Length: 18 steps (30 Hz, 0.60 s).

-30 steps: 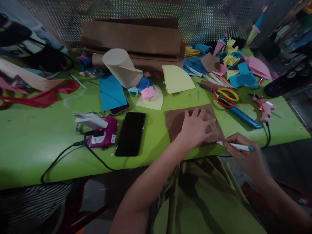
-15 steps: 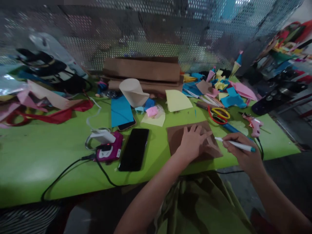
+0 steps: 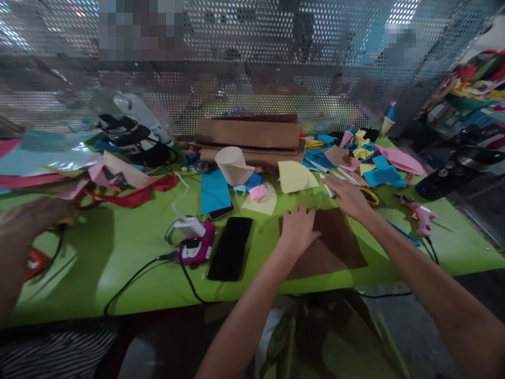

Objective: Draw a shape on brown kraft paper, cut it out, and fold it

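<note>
My left hand point(image 3: 299, 229) lies with fingers spread on the upper left part of a brown sheet point(image 3: 339, 247) near the table's front edge. My right hand point(image 3: 347, 197) reaches past the sheet's back right corner, its fingertips at a white pen point(image 3: 328, 188) beside other pens and paper strips. Whether those fingers grip the pen cannot be made out. Behind the sheet lies a pale yellow folded paper point(image 3: 296, 177). Yellow-handled scissors point(image 3: 371, 196) are partly hidden by my right hand.
A black phone point(image 3: 230, 249) and a magenta power block point(image 3: 197, 245) with cables lie left of the sheet. Another person's hand point(image 3: 37, 218) is at the far left. A pink glue gun point(image 3: 422, 216) rests at right. A rolled paper cone point(image 3: 232, 165) stands before brown cardboard point(image 3: 248, 134).
My right hand has moved from beside the sheet to the pens behind it. My left hand has shifted a little left on the sheet. Another person's hand has come in at left.
</note>
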Each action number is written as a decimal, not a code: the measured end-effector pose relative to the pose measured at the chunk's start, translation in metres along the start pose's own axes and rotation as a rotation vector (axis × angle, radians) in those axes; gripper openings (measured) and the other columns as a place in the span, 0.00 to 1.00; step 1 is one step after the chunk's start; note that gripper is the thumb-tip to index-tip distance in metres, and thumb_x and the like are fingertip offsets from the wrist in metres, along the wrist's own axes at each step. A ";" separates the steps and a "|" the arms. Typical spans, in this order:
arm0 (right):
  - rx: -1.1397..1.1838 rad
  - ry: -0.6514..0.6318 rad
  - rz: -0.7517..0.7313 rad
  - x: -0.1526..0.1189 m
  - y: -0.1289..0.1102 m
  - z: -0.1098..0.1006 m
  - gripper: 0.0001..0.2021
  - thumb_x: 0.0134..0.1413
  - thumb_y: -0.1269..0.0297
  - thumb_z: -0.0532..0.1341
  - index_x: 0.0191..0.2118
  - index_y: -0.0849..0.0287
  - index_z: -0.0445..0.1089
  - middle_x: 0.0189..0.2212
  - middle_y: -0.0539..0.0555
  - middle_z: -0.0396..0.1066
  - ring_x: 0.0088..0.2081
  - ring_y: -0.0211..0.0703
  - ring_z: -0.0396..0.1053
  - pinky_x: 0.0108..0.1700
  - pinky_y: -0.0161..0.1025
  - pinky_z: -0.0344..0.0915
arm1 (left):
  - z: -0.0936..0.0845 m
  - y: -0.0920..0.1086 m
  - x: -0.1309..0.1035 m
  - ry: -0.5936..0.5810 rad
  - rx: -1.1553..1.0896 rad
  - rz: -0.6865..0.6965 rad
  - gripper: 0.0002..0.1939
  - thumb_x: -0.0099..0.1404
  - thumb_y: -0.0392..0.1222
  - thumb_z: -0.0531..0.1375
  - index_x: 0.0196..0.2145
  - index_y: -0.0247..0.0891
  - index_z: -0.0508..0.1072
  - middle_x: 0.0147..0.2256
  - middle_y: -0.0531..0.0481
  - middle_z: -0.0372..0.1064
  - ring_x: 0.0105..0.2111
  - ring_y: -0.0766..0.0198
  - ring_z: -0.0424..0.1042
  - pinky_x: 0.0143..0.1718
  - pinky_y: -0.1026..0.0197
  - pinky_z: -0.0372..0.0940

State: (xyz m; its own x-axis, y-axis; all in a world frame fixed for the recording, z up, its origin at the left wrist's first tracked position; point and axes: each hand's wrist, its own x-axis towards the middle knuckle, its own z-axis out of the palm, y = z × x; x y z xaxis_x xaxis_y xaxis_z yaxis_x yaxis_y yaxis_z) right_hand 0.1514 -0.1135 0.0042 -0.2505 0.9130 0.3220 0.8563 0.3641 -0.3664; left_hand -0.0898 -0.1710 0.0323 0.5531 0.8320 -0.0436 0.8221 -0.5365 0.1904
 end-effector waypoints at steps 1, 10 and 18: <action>-0.001 -0.003 -0.003 0.001 0.001 0.001 0.35 0.56 0.82 0.55 0.68 0.55 0.74 0.68 0.59 0.73 0.70 0.58 0.68 0.73 0.59 0.62 | -0.001 0.000 0.002 -0.008 0.003 -0.014 0.31 0.71 0.54 0.68 0.65 0.36 0.70 0.60 0.32 0.73 0.59 0.40 0.73 0.56 0.41 0.68; 0.055 0.069 0.096 -0.056 -0.002 -0.026 0.23 0.65 0.66 0.61 0.64 0.52 0.76 0.62 0.60 0.78 0.62 0.63 0.75 0.63 0.63 0.72 | 0.004 -0.009 0.015 -0.056 -0.094 -0.052 0.28 0.64 0.56 0.72 0.53 0.37 0.72 0.59 0.37 0.73 0.60 0.42 0.72 0.57 0.44 0.67; 0.529 0.076 0.363 -0.102 0.004 -0.024 0.24 0.65 0.49 0.66 0.61 0.54 0.76 0.52 0.58 0.83 0.50 0.51 0.81 0.51 0.49 0.77 | 0.004 -0.023 0.020 -0.031 -0.746 -0.048 0.24 0.64 0.41 0.70 0.56 0.41 0.72 0.53 0.46 0.80 0.48 0.53 0.78 0.50 0.54 0.71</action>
State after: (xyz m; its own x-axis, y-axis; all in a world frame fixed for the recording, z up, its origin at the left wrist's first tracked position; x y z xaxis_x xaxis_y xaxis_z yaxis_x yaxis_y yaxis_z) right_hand 0.1916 -0.2099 -0.0090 0.0626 0.9867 0.1502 0.5374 0.0935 -0.8382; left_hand -0.0968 -0.1427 0.0227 0.5315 0.8418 -0.0941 0.5414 -0.2522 0.8020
